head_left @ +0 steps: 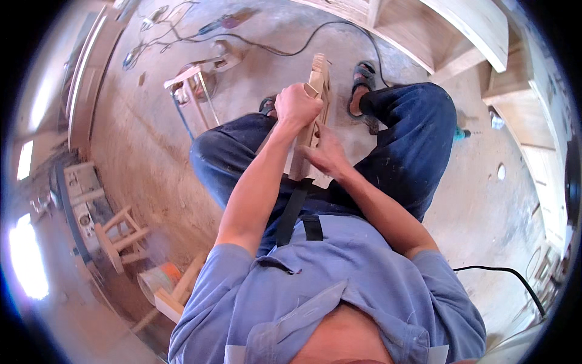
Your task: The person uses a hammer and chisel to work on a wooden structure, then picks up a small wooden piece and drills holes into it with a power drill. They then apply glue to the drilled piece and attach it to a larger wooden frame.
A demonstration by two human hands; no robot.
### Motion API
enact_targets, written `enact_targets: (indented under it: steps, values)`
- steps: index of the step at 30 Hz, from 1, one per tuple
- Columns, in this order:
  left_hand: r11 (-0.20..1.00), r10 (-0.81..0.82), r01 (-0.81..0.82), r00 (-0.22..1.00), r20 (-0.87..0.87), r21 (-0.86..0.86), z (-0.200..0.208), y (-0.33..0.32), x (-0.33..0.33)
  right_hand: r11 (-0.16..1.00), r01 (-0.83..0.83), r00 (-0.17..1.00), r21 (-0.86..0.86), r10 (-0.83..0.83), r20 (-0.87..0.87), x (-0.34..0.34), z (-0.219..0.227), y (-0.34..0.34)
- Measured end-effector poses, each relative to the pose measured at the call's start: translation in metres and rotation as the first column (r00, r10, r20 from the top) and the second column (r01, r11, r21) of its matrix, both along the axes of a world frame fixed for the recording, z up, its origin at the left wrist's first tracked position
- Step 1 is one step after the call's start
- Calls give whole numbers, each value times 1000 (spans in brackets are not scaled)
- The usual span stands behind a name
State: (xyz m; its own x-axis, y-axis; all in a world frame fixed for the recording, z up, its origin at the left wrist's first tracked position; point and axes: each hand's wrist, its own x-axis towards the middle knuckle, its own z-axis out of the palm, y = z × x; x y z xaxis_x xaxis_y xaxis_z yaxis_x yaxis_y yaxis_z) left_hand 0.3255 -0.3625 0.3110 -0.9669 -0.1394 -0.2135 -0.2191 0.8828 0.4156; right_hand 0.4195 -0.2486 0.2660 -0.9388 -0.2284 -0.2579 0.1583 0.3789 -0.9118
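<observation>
Between my bent knees a pale wooden piece (317,76) points away from me, built of narrow lengths lying side by side. Its far end looks stepped or notched. My left hand (298,104) is closed over its upper middle, knuckles up. Lower down, my right hand (327,151) is closed at the right side of the wood, thumb and fingers against it; what the fingertips hold exactly is hidden. The near end of the wood reaches toward my lap, close to a dark strap (294,209).
A wooden frame piece of furniture (418,36) stands at the far right. Dark cables (267,45) and a power tool (212,25) lie on the floor ahead. A saw-like frame (194,97) sits left of my knee; a small wooden stool (121,239) and a bucket (159,280) are at left.
</observation>
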Motion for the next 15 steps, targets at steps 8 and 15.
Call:
enact_targets:
  steps: [8,15]
  values:
    - [973,-124,86,977,173,215,-55,-6,-29,950,302,953,-78,-302,22,2,-95,-26]
    - [503,26,-375,907,420,779,-50,-63,-26,950,189,923,-249,-86,374,-2,-68,-14]
